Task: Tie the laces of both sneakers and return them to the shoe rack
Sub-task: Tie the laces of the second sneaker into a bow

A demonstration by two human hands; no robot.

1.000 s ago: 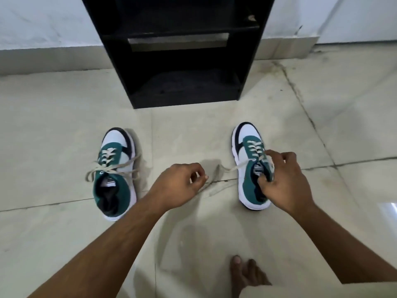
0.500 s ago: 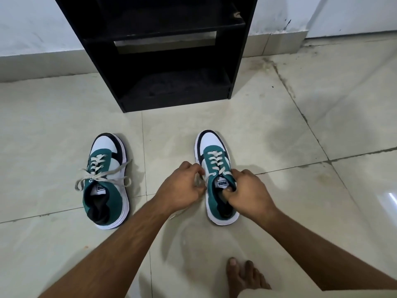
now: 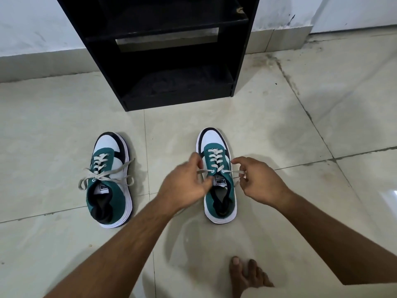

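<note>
Two flat woven laces (image 3: 233, 172) in fingers (image 3: 198, 162)

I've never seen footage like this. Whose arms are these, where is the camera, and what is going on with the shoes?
No machine here: a person wears a wide-angle camera on the head, looking forward and down, so the arms reaching in from the bottom are their own. The picture shows a pale tiled floor with a black shoe rack against the wall; its visible shelves hold no shoes. Two green-and-white sneakers stand on the floor, toes toward the rack. The left sneaker lies untouched, its laces loose and splayed to both sides. The hands work over the right sneaker: the left hand pinches one lace end, the right hand pinches the other, drawing them apart above the tongue. No knot shows yet. At the bottom you see the person's bare foot.
</note>
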